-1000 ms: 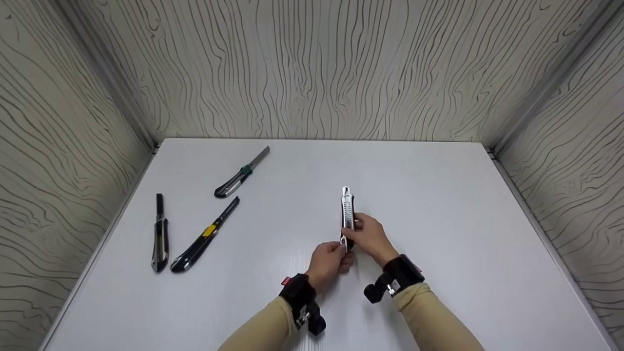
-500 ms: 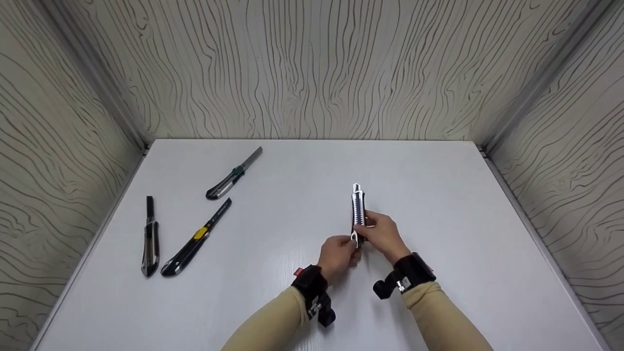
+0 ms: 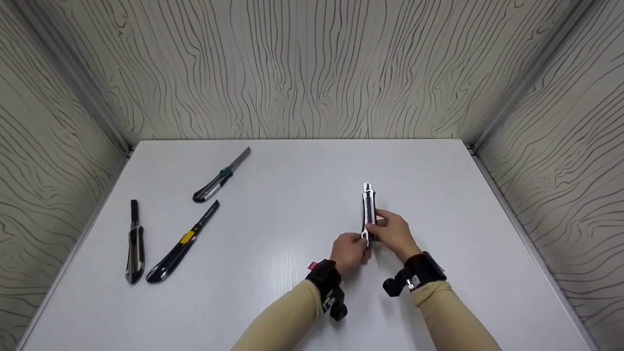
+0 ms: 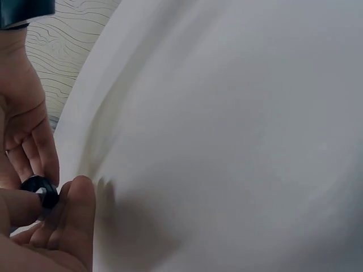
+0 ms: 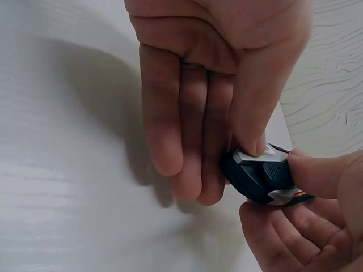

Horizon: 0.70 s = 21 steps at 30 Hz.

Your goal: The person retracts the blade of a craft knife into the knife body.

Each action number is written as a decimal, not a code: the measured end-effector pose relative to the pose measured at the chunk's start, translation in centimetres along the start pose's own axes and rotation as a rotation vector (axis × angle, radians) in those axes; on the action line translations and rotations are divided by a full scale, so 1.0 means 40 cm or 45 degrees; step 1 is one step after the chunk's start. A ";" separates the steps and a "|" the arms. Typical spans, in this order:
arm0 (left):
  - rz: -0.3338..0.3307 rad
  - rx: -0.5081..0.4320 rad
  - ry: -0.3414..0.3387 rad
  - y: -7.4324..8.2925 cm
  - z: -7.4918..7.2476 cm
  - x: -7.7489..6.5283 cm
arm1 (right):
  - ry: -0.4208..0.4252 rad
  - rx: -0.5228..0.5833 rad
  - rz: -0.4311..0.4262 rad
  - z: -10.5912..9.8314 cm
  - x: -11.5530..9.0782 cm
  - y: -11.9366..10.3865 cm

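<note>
A silver-and-black utility knife (image 3: 369,207) stands between both hands over the right-middle of the table, its front end pointing to the back wall. My left hand (image 3: 348,253) pinches its rear end between thumb and fingers. Higher up, my right hand (image 3: 396,234) grips it from the right side, thumb on the silver face. In the right wrist view the black butt of the utility knife (image 5: 266,175) shows between the two thumbs. Only that dark end of the utility knife (image 4: 42,190) appears in the left wrist view, the rest hidden by fingers.
Three more utility knives lie at the left with blades extended: one with a green slider (image 3: 225,172), one with a yellow slider (image 3: 187,237), and a black-and-silver one (image 3: 135,248). The white table (image 3: 292,195) meets a wood-patterned back wall (image 3: 292,68) and side walls.
Both hands have carried the utility knife to the right and slightly toward the back, keeping their hold. The head view has shifted, so the three lying knives appear farther left.
</note>
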<state>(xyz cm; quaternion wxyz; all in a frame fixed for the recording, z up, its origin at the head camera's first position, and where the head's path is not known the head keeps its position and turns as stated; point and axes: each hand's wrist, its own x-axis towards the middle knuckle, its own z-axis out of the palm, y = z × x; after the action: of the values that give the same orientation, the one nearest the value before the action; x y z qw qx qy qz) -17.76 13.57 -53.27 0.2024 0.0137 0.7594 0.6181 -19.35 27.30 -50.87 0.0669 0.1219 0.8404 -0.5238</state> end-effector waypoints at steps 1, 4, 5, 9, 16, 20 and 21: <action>0.003 0.016 0.002 0.002 0.002 0.003 | 0.004 0.009 0.001 -0.003 0.000 0.001; 0.009 0.044 0.003 0.010 0.009 0.010 | 0.009 0.026 0.001 -0.012 0.004 0.004; 0.010 0.044 -0.004 0.013 0.012 0.013 | 0.019 0.039 0.009 -0.015 0.006 0.005; 0.025 0.061 -0.036 0.019 0.015 0.026 | 0.030 0.074 0.028 -0.024 0.016 0.012; 0.041 0.116 -0.073 0.026 0.005 0.031 | 0.042 0.019 0.026 -0.038 0.037 0.026; 0.022 0.114 -0.075 0.028 -0.010 0.023 | 0.054 -0.060 0.039 -0.047 0.049 0.029; 0.023 0.119 -0.072 0.027 -0.014 0.022 | 0.063 -0.088 0.048 -0.049 0.052 0.029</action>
<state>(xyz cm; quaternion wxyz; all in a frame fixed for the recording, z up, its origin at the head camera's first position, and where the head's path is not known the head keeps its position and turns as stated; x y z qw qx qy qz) -18.97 13.54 -52.43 0.2174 0.0474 0.7814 0.5831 -20.99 29.83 -51.51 0.0601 0.1481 0.8570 -0.4899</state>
